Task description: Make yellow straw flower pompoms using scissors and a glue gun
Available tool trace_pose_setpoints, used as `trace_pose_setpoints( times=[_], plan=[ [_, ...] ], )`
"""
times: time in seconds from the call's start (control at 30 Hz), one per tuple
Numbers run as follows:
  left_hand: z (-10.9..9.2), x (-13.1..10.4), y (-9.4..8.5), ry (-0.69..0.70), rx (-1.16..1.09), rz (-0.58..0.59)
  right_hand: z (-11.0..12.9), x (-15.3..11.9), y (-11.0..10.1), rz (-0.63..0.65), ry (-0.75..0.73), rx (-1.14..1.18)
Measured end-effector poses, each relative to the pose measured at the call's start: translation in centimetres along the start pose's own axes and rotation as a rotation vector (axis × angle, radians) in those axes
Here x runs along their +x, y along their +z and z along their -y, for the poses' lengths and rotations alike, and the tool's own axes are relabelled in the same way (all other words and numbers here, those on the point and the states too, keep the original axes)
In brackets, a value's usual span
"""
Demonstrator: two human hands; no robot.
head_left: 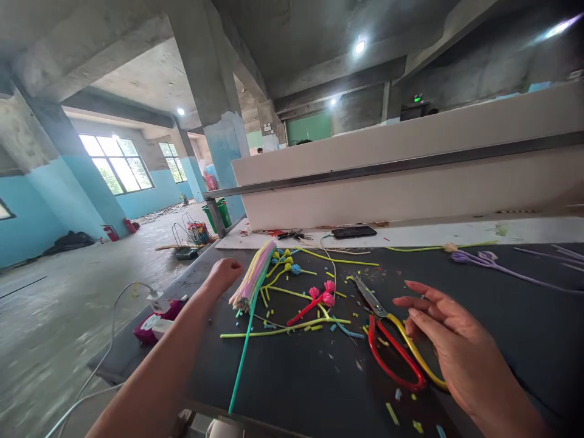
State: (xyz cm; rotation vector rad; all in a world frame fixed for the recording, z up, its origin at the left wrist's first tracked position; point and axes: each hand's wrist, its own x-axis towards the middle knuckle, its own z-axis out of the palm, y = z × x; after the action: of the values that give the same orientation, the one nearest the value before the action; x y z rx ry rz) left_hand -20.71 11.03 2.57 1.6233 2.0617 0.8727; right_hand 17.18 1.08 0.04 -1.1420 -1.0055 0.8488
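Unfinished concrete hall, lower walls painted blue; black tabletop [524, 316] littered with clippings. At my left hand [223, 275], I record curled fingers just beside a bundle of pastel chenille stems [255, 274]; whether they grip anything, I cannot tell. One teal stem [240, 368] runs from the bundle towards the near edge. My right hand [456, 340] is open, fingers apart, by the scissors [374, 301], which have one red and one yellow handle. Pink-tipped red chenille sprig [314, 301]: between bundle and scissors. Smartphone [354, 232]: on the white ledge [433, 234] behind.
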Motion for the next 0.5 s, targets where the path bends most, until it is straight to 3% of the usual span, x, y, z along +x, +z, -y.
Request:
trace_pose_setpoints(
  times=[0.3, 0.43, 0.5],
  plan=[
    [1.1, 2.0, 3.6, -0.07, 0.087, 0.149, -1.0, 0.1, 0.4, 0.019, 0.026, -0.133],
    [2.1, 2.3, 4.6, -0.052, 0.003, 0.126, -2.8, 0.5, 0.1, 0.054, 0.012, -0.164],
    [2.7, 2.5, 4.7, -0.055, -0.045, 0.083, -3.8, 0.6, 0.1, 0.013, -0.032, -0.207]
  ],
)
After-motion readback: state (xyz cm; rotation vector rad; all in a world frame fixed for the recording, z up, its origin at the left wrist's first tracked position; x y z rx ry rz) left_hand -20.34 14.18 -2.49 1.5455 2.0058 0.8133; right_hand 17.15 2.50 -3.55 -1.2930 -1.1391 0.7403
